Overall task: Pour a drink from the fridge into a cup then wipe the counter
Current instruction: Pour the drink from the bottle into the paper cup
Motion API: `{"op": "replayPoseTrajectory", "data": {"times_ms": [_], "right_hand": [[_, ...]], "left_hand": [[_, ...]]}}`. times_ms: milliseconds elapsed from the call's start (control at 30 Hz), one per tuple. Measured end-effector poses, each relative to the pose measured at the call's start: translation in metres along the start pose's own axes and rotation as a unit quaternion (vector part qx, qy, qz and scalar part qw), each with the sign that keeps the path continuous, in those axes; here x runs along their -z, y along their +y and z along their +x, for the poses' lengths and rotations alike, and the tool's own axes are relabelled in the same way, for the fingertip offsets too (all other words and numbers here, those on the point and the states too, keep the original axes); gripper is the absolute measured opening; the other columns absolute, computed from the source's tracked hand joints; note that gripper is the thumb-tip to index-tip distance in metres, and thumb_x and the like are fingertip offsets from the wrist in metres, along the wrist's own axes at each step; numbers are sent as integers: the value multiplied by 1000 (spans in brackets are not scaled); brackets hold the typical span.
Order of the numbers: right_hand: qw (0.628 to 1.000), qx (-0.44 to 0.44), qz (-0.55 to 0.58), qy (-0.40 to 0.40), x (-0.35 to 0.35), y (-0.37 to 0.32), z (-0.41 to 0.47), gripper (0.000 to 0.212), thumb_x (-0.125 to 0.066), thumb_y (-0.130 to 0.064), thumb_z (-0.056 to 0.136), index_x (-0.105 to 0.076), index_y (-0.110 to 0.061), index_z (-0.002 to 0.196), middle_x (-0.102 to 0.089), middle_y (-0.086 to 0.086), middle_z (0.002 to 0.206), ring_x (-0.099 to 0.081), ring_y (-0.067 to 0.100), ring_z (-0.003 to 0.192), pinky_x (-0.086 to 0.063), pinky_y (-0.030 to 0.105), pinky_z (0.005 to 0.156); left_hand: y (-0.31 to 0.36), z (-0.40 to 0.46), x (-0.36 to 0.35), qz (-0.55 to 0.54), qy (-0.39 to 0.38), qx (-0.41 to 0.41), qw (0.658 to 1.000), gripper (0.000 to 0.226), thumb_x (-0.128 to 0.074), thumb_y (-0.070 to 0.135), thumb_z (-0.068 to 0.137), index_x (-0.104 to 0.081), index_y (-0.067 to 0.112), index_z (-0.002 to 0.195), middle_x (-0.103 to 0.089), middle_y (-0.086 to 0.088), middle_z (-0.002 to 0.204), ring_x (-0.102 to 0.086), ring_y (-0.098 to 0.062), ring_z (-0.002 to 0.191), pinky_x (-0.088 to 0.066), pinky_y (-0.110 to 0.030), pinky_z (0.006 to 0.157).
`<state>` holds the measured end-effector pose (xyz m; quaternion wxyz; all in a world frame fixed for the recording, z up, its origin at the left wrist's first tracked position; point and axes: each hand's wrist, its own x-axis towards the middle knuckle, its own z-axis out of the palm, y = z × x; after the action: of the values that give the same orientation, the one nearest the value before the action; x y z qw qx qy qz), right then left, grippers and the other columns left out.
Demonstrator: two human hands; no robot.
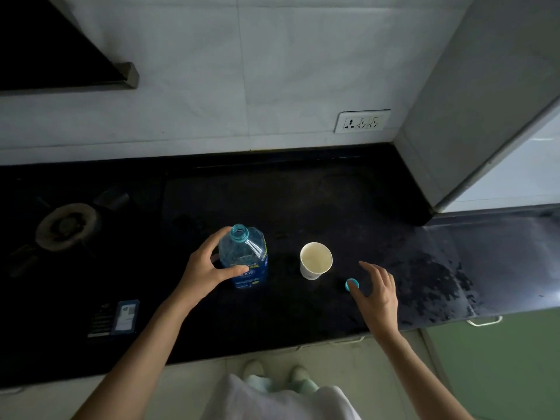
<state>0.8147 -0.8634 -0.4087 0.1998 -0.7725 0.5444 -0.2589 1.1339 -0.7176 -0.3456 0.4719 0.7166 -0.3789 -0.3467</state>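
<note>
Person: white top and pale footwear at the bottom edge, both bare forearms reaching forward over the tabletop (303,322).
Right hand (377,294): palm down, fingers spread and loose, gripping nothing; its thumb tip lies at, or just beside, the bottle cap, and contact cannot be told.
Bottle cap (351,284): small, teal, lying on the dark tabletop just right of and nearer than the cup.
Left hand (206,268): wrapped around the left side of the bottle, thumb across the label at the front, fingers curled up near the shoulder.
Bottle (244,257): clear plastic with a blue and yellow label, standing upright on the tabletop, its teal neck uncapped.
Cup (315,260): white paper cup, upright, just right of the bottle and apart from it; whether it holds liquid cannot be told.
Card (125,316): a small blue-and-white packet or label on the front left of the hob.
Gas burner (68,225): round, on the black hob at the left.
Wet patches (439,286): a mottled sheen on the tabletop's right part.
Wall socket (362,121): white plate on the tiled wall behind.
Fridge (485,101): grey side panel rising at the far right.
Hood (60,50): dark, upper left.
</note>
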Motion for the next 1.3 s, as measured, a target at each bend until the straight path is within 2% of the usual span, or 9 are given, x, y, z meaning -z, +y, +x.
{"op": "replayPoseTrajectory", "data": {"times_ms": [200,333,400,533,667,800,967,1233,1300], "right_hand": [[986,155,58,-16,12,-64,22,54,-79,-25,76,-57,-15,124,-58,-2,122,-49,12,114,-33,8,90],[965,214,105,-114,0,-111,37,58,-70,-37,80,-49,-21,131,-51,-10,127,-53,9,111,-48,22,87],[950,237,98,-175,-12,-132,42,67,-74,-35,78,-45,-21,137,-49,-8,132,-51,8,116,-51,28,90],[922,206,102,-313,-39,-153,54,97,-82,-34,69,-25,-25,148,-34,-6,144,-40,11,129,-41,30,105],[904,155,108,-383,-56,-159,57,109,-86,-26,64,-19,-27,149,-34,-8,147,-37,5,129,-35,23,106],[895,138,123,-406,-68,-159,57,99,-86,-20,61,-31,-27,143,-48,-10,136,-46,6,124,-43,31,104],[891,124,129,-416,-68,-161,58,92,-86,-15,63,-35,-28,138,-55,-16,121,-53,5,115,-43,19,94],[911,89,154,-373,-66,-160,44,87,-88,-11,58,-43,-24,132,-56,-23,110,-51,-18,103,-39,2,85],[916,75,172,-354,-60,-158,35,87,-89,-11,56,-45,-23,130,-58,-21,111,-52,-18,104,-39,4,87]], "left_hand": [[4,-2,-2,0,9,-6,1000,80,-86,16,64,-45,48,125,-47,25,131,-44,8,121,-41,-10,91],[5,-2,-2,8,5,-17,1000,79,-86,20,64,-44,50,125,-47,27,132,-43,10,122,-40,-10,92],[6,-2,-1,14,5,-20,1000,80,-87,20,64,-44,61,118,-47,34,127,-43,13,120,-40,-10,92],[8,-1,1,36,8,-25,999,82,-87,19,64,-42,70,110,-45,42,121,-42,18,117,-41,-18,97],[8,-2,1,41,6,-36,998,80,-87,21,65,-41,64,115,-45,35,126,-42,13,120,-43,-26,101],[3,-2,3,36,-1,-49,998,81,-87,26,64,-43,53,126,-44,29,130,-42,2,126,-43,-35,104],[-5,0,6,50,-30,-40,997,93,-87,19,64,-36,49,136,-39,26,136,-38,0,130,-43,-43,105],[-9,-1,7,2,-41,-54,998,85,-86,11,66,-43,39,134,-45,30,132,-43,3,126,-47,-23,97],[-5,-4,6,-14,-59,-57,997,84,-85,8,66,-45,35,134,-47,27,131,-45,0,126,-47,-22,98]]}}
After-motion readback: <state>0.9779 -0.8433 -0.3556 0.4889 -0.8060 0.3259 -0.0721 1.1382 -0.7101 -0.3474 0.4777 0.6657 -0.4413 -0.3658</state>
